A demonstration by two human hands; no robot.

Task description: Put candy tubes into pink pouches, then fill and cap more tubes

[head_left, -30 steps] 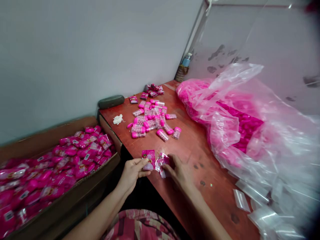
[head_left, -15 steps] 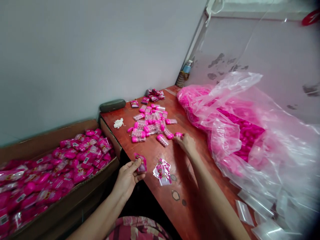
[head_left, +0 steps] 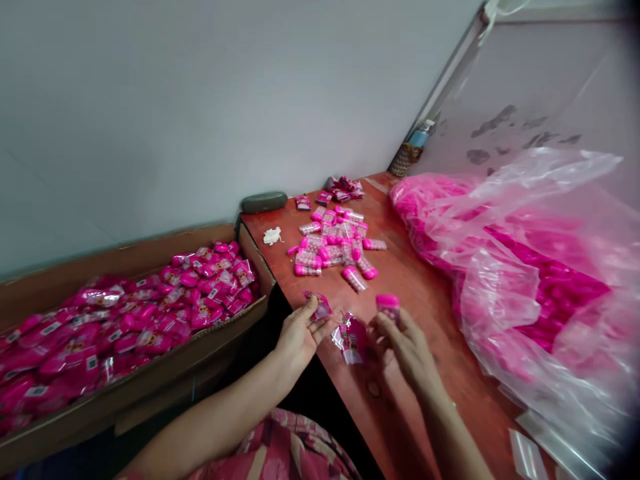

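Observation:
Between the thumb and fingers of my left hand [head_left: 299, 337] is a small pink printed plastic packet [head_left: 319, 303], near the table's left edge. My right hand [head_left: 407, 340] grips a small clear container with a pink cap [head_left: 388, 305], cap end up, above the table; the fingers hide its lower part. On the table between my hands lies a small stack of flat pink printed packets [head_left: 353, 341]. Beyond them is a loose pile of pink-capped clear containers [head_left: 333, 247] filled with small pale pieces.
A cardboard box [head_left: 200, 363] of filled pink packets [head_left: 160, 320] stands left of the red table [head_left: 425, 293]. A big plastic bag [head_left: 505, 287] of pink pieces lies at right. At the back are an eyeglass case [head_left: 264, 202], more packets [head_left: 345, 189] and a bottle [head_left: 419, 135].
My right hand has lifted a pink-capped container from beside the pile and brought it nearer to my left hand. My left hand still holds its packet. The view has swung left.

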